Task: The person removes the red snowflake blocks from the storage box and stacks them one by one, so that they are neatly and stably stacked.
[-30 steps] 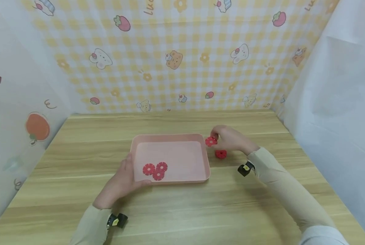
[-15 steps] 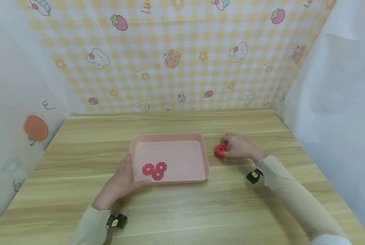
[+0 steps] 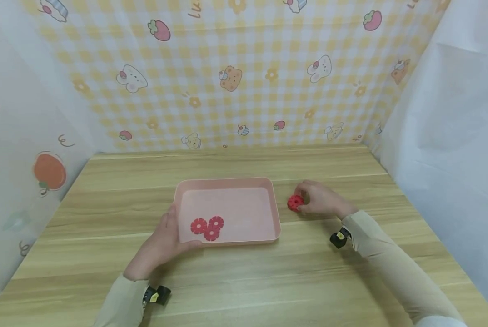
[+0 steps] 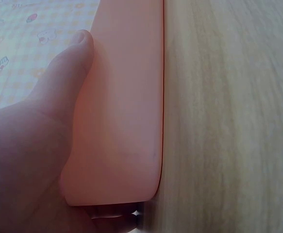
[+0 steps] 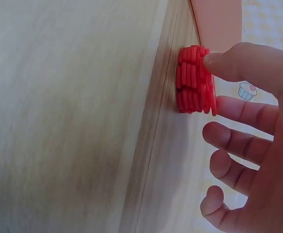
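Observation:
My left hand [image 3: 166, 238] holds the near left corner of a pink tray [image 3: 250, 183], its thumb along the front wall and its fingers by the left side. In the left wrist view the thumb lies against the tray wall [image 4: 126, 107]. Several red notched discs with centre holes stand in a stack [image 3: 295, 203] right of the tray. My right hand [image 3: 319, 198] is at this stack, thumb and index finger pinching the edge of the top disc [image 5: 212, 94]; the other fingers are bent and apart from it. Three flat red discs [image 3: 199, 226] lie in the tray's near left part.
Everything stands on a wood-grain table [image 3: 244, 281]. A yellow checked cloth [image 3: 244, 81] hangs behind it, with pale sheets on the left and right sides. A black wrist camera [image 3: 339, 238] sits on each forearm.
A second ago my right hand held a red disc by the tray's right rim; it has since moved right and down to the stack with it. My left hand and the tray stay put.

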The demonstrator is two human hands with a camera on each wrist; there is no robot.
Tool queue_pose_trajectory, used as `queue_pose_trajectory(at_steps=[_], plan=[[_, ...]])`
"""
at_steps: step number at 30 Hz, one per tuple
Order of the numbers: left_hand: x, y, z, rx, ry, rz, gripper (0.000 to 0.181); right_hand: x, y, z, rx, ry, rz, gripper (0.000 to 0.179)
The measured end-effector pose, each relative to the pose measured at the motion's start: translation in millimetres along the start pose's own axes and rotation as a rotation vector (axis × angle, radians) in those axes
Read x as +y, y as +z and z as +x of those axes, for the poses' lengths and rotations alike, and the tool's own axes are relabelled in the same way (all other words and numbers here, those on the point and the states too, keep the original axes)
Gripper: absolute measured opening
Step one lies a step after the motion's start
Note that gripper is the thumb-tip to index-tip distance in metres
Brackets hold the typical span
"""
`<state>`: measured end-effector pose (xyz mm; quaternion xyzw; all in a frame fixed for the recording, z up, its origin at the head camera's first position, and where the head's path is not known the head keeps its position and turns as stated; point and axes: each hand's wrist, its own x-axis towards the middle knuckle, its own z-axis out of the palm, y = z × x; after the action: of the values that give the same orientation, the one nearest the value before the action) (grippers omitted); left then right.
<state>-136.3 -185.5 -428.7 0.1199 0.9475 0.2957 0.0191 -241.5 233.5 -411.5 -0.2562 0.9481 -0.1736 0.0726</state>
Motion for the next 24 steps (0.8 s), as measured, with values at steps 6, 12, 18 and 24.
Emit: queue_pose_trajectory(at_steps=[6,12,18,24], plan=[[1.0,-1.0,-0.7,0.000,0.006,0.003,0.122,-2.3,-2.5,-0.3,-0.007,0.005,0.006,0.043],[2.8,-2.5,-1.5,-0.002,0.001,0.005,0.121,-6.9,-7.3,1.1,-0.001,-0.009,0.009,0.041],[2.1,-3.1,-1.9,-0.009,-0.014,0.014,0.124,-14.3,-12.4,7.3,0.020,-0.052,-0.001,0.035],[1.8,-2.9,-1.2,-0.004,-0.008,0.003,0.122,-25.1,-17.9,14.5,0.013,-0.075,-0.023,0.026]])
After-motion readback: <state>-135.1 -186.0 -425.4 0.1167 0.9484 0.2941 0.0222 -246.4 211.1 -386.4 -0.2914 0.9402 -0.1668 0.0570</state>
